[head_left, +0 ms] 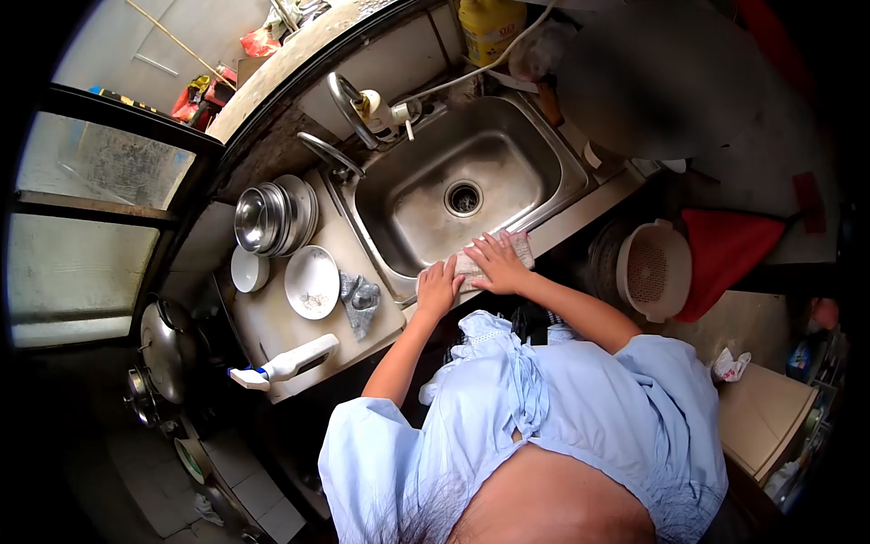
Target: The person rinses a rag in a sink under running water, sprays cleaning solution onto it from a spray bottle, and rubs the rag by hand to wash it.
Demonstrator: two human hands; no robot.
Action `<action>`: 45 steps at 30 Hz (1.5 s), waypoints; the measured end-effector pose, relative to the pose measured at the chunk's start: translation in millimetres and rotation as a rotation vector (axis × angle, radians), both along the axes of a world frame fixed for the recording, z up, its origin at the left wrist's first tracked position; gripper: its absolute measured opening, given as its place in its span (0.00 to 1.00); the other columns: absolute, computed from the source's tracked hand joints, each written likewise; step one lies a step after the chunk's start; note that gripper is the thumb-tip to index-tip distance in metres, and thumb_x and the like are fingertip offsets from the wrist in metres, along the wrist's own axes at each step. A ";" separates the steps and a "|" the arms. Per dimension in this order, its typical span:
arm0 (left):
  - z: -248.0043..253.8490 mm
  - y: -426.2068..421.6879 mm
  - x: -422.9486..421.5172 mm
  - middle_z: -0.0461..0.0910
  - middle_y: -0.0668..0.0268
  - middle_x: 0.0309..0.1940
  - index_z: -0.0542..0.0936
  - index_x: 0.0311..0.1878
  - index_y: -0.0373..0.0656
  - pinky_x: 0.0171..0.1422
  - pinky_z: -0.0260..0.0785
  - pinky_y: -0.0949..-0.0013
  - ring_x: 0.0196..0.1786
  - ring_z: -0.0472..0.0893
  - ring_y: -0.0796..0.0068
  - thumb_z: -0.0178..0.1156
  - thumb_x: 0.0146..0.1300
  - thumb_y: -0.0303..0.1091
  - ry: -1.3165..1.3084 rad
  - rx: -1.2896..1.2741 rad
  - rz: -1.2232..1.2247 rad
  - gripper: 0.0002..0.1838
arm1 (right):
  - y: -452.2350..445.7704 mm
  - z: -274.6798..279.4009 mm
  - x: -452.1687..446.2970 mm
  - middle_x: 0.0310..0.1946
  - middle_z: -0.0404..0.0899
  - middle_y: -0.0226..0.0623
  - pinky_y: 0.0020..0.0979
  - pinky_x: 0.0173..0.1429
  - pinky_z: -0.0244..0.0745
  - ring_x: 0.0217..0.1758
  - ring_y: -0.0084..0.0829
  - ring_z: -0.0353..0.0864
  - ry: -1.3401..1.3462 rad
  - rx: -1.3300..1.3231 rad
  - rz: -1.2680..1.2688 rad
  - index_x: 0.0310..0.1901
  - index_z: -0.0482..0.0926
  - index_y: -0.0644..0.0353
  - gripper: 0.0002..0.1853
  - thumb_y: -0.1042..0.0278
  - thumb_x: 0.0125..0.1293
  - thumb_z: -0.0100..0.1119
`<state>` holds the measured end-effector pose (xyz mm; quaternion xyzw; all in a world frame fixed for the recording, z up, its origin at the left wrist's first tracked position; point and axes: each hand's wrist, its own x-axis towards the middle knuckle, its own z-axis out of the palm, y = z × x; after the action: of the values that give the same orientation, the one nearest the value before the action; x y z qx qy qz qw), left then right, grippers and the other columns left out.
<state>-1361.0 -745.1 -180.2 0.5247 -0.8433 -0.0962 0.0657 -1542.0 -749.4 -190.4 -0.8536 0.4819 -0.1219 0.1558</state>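
A pale, pinkish cloth (521,247) lies along the front rim of the steel sink (417,222). My left hand (439,288) rests on the cloth's left end, near the sink's front left corner. Just to the right, my right hand (497,263) lies flat on the same cloth with its fingers spread. Both palms face down, pressing the cloth against the rim. The sink basin holds no dishes, and its drain (463,198) shows.
Left of the sink, the counter (263,331) holds stacked metal bowls (260,220), a patterned bowl (312,282), a grey cloth (361,304) and a white spray bottle (304,357). A faucet (349,109) stands behind. A pink colander (654,270) hangs at the right.
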 end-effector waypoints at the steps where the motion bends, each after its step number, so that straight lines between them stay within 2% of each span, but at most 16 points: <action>1: 1.1 0.8 2.2 0.70 0.58 0.36 0.62 0.55 0.45 0.46 0.60 0.59 0.42 0.70 0.59 0.46 0.57 0.47 -0.007 -0.017 0.001 0.25 | -0.2 -2.8 0.3 0.59 0.52 0.43 0.49 0.64 0.25 0.65 0.40 0.43 -0.005 0.003 -0.005 0.59 0.55 0.52 0.36 0.42 0.51 0.47; 3: -1.7 0.5 -6.7 0.69 0.58 0.36 0.62 0.53 0.44 0.46 0.59 0.56 0.42 0.70 0.60 0.47 0.56 0.46 -0.053 0.002 0.039 0.24 | -0.8 -3.9 -2.8 0.56 0.57 0.41 0.48 0.64 0.29 0.63 0.39 0.49 -0.033 -0.054 0.002 0.57 0.59 0.51 0.35 0.41 0.50 0.49; 4: -3.7 0.1 -12.1 0.69 0.58 0.36 0.63 0.51 0.43 0.46 0.58 0.54 0.42 0.69 0.60 0.47 0.56 0.45 -0.094 0.020 0.084 0.23 | -0.8 -4.6 -4.3 0.56 0.57 0.41 0.48 0.64 0.29 0.63 0.39 0.49 -0.029 -0.053 0.003 0.57 0.59 0.51 0.35 0.41 0.50 0.49; 9: -0.8 -0.6 -25.6 0.69 0.55 0.37 0.62 0.52 0.40 0.42 0.57 0.53 0.41 0.69 0.57 0.45 0.57 0.43 -0.077 0.018 0.083 0.22 | -3.6 8.5 -15.8 0.55 0.60 0.39 0.45 0.64 0.39 0.61 0.36 0.53 -0.089 -0.045 0.025 0.55 0.62 0.52 0.33 0.43 0.49 0.50; 16: -9.3 -20.6 -78.7 0.69 0.55 0.36 0.61 0.53 0.40 0.39 0.58 0.53 0.39 0.69 0.58 0.46 0.56 0.45 -0.006 -0.045 -0.004 0.25 | -8.5 9.5 -65.5 0.57 0.57 0.37 0.48 0.64 0.38 0.63 0.35 0.50 -0.049 -0.073 -0.153 0.56 0.62 0.44 0.32 0.42 0.48 0.50; 21: -13.5 -42.8 -131.4 0.69 0.54 0.36 0.60 0.54 0.39 0.39 0.59 0.53 0.39 0.70 0.57 0.45 0.56 0.45 0.100 -0.063 -0.062 0.26 | -18.8 15.8 -110.2 0.60 0.52 0.32 0.61 0.59 0.32 0.65 0.30 0.45 0.137 0.001 -0.450 0.56 0.62 0.39 0.32 0.38 0.48 0.49; 29: -14.2 -44.8 -127.8 0.69 0.55 0.33 0.61 0.54 0.39 0.36 0.61 0.59 0.36 0.70 0.60 0.47 0.54 0.49 0.127 -0.041 -0.079 0.29 | -22.1 10.9 -111.4 0.60 0.51 0.38 0.63 0.58 0.34 0.65 0.37 0.45 0.102 -0.054 -0.403 0.55 0.62 0.41 0.30 0.45 0.50 0.52; 31: -15.9 -40.1 -120.8 0.69 0.56 0.33 0.61 0.54 0.40 0.36 0.61 0.59 0.36 0.70 0.61 0.48 0.54 0.50 0.099 -0.080 -0.070 0.30 | -22.0 10.5 -105.9 0.59 0.51 0.45 0.61 0.59 0.35 0.64 0.42 0.46 0.174 -0.031 -0.353 0.56 0.60 0.46 0.30 0.48 0.51 0.52; 32: -16.4 -37.4 -116.2 0.69 0.57 0.32 0.62 0.54 0.40 0.36 0.61 0.59 0.36 0.71 0.61 0.49 0.53 0.51 0.063 -0.118 -0.067 0.30 | -22.6 14.6 -100.8 0.59 0.51 0.45 0.61 0.59 0.35 0.64 0.42 0.46 0.181 -0.034 -0.345 0.56 0.60 0.46 0.30 0.48 0.51 0.52; 34: -18.0 -32.6 -102.5 0.69 0.57 0.32 0.62 0.54 0.40 0.35 0.61 0.60 0.35 0.71 0.62 0.49 0.52 0.51 0.082 -0.131 -0.052 0.31 | -23.6 21.5 -86.7 0.55 0.56 0.50 0.59 0.58 0.40 0.61 0.44 0.51 0.314 -0.046 -0.235 0.55 0.61 0.52 0.30 0.48 0.51 0.51; 37: -16.7 -25.5 -75.5 0.69 0.59 0.32 0.64 0.53 0.42 0.35 0.61 0.61 0.35 0.71 0.63 0.50 0.51 0.52 0.100 -0.152 -0.029 0.30 | -31.9 42.0 -62.7 0.49 0.63 0.50 0.53 0.58 0.46 0.56 0.45 0.57 0.313 0.109 -0.135 0.54 0.63 0.56 0.31 0.46 0.51 0.50; 38: -13.1 -23.3 -66.2 0.69 0.59 0.32 0.64 0.53 0.43 0.35 0.61 0.61 0.35 0.71 0.63 0.50 0.51 0.52 0.089 -0.119 -0.028 0.29 | -38.2 40.8 -54.2 0.44 0.66 0.47 0.46 0.57 0.50 0.52 0.44 0.60 0.219 -0.022 -0.140 0.49 0.69 0.58 0.29 0.44 0.50 0.50; 39: -9.3 -21.3 -57.4 0.69 0.60 0.33 0.64 0.53 0.43 0.35 0.61 0.62 0.35 0.71 0.64 0.50 0.51 0.52 0.078 -0.087 -0.030 0.29 | -46.8 41.3 -48.7 0.44 0.66 0.47 0.46 0.57 0.50 0.52 0.44 0.60 0.218 -0.024 -0.141 0.49 0.69 0.58 0.29 0.44 0.50 0.50; 41: -6.5 -14.4 -43.0 0.69 0.60 0.32 0.64 0.52 0.45 0.35 0.62 0.62 0.35 0.71 0.64 0.51 0.52 0.49 0.089 -0.079 -0.027 0.27 | -63.8 46.9 -36.3 0.45 0.66 0.47 0.41 0.57 0.52 0.51 0.44 0.60 0.243 0.331 -0.160 0.40 0.75 0.60 0.27 0.43 0.47 0.53; 42: -9.1 -14.4 -37.1 0.69 0.60 0.33 0.64 0.53 0.45 0.36 0.62 0.62 0.36 0.71 0.64 0.51 0.52 0.47 0.123 -0.064 -0.026 0.26 | -65.4 40.0 -31.6 0.43 0.68 0.46 0.40 0.55 0.53 0.50 0.42 0.62 0.270 0.292 -0.146 0.31 0.77 0.61 0.25 0.43 0.45 0.55; 45: 0.4 -15.6 -25.5 0.69 0.59 0.34 0.62 0.55 0.45 0.40 0.62 0.62 0.39 0.71 0.62 0.51 0.53 0.43 0.237 0.022 -0.054 0.26 | -75.9 15.1 -26.4 0.37 0.71 0.45 0.38 0.50 0.59 0.44 0.42 0.67 0.161 0.216 -0.031 0.30 0.76 0.62 0.23 0.45 0.44 0.57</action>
<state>-1386.5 -760.7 -179.8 0.4877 -0.8422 -0.1686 0.1565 -1568.4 -825.3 -175.3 -0.8312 0.5165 -0.0031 0.2058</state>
